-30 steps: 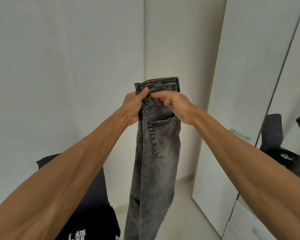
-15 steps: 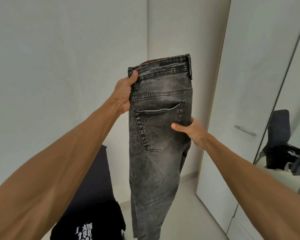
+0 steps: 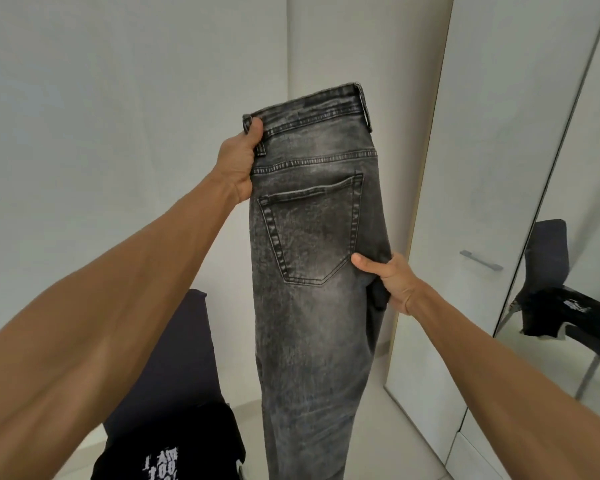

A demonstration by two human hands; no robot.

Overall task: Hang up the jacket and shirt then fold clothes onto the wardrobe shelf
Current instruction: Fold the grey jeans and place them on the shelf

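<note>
While left hand [image 3: 238,161] grip clamps waistband corner, right hand [image 3: 392,282] pinches jeans [image 3: 312,271] seat edge; legs hang below.

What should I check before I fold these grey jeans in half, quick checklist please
1. Left hand grips the jeans at the waistband: ok.
2. Right hand pinches the edge below the back pocket: ok.
3. Legs stacked flat, one on the other: ok as far as visible.
4. Hems aligned: cannot tell, out of frame.
5. Wardrobe door open for the shelf: not ok, shut.
</note>
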